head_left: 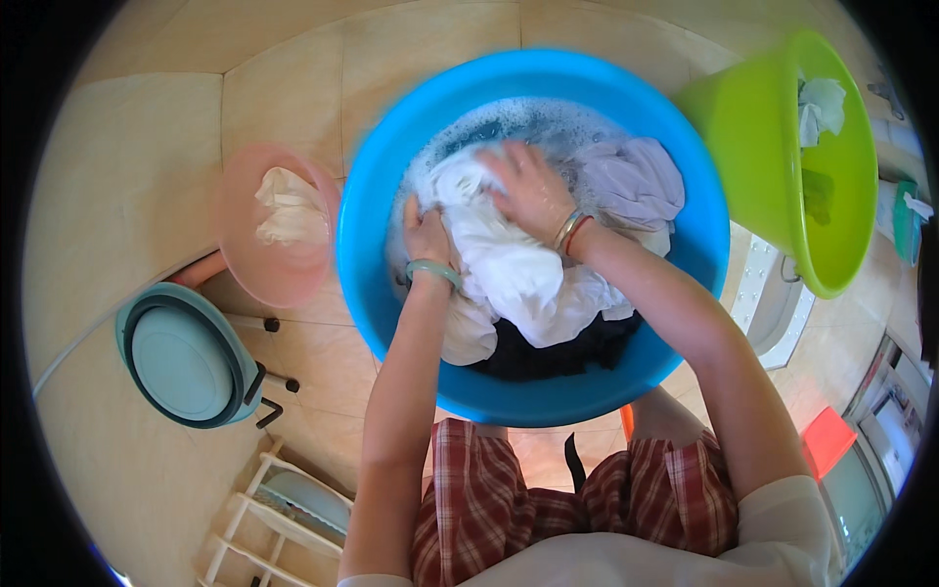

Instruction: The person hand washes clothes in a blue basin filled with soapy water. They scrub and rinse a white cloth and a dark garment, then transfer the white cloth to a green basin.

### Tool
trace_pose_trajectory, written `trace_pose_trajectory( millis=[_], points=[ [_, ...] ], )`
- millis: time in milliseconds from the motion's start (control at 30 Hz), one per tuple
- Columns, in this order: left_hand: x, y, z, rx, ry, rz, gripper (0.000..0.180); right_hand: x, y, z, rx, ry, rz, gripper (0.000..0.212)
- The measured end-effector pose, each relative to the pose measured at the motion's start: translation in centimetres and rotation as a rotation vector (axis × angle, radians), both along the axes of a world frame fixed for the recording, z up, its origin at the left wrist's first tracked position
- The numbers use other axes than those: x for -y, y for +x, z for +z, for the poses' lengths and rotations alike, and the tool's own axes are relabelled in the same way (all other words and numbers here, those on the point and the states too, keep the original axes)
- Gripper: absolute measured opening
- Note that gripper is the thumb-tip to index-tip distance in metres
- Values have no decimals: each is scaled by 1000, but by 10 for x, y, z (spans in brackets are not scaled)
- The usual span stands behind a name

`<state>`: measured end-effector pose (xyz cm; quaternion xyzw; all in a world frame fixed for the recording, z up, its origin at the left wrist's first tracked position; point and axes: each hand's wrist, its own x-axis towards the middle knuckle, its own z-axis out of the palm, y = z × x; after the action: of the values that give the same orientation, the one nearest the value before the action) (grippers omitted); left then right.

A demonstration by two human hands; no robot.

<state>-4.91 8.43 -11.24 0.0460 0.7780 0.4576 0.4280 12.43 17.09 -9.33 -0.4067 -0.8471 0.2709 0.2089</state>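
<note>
A large blue basin point(706, 235) holds sudsy water and a heap of wet laundry. In it my left hand point(428, 235), with a pale green bangle on the wrist, closes on the left edge of a white garment point(518, 274). My right hand point(533, 196), wearing a bracelet and a red band, lies over the top of this garment, fingers spread and slightly blurred. Right of that hand is a pale lilac cloth point(631, 181), bunched up. Dark cloth point(558, 350) shows below the white garment at the near side. Foam point(548, 112) covers the far water.
At the left stand a pink basin point(245, 235) with a cream cloth point(290, 205) in it and a grey-green folding basin point(181, 352). A lime green bucket point(738, 137) stands tilted at the right, with cloth inside. A wooden rack point(264, 533) is at lower left.
</note>
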Motion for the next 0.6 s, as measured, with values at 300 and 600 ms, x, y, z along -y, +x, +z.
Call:
trace_pose_trajectory(
  millis=[300,600],
  points=[
    [-20,6,40,730,218,146,46,-1,-23,13,-38,-117,-61,36],
    [-1,31,111,1139,651,-52,57,92,-19,156,-63,117,493,26]
  ],
)
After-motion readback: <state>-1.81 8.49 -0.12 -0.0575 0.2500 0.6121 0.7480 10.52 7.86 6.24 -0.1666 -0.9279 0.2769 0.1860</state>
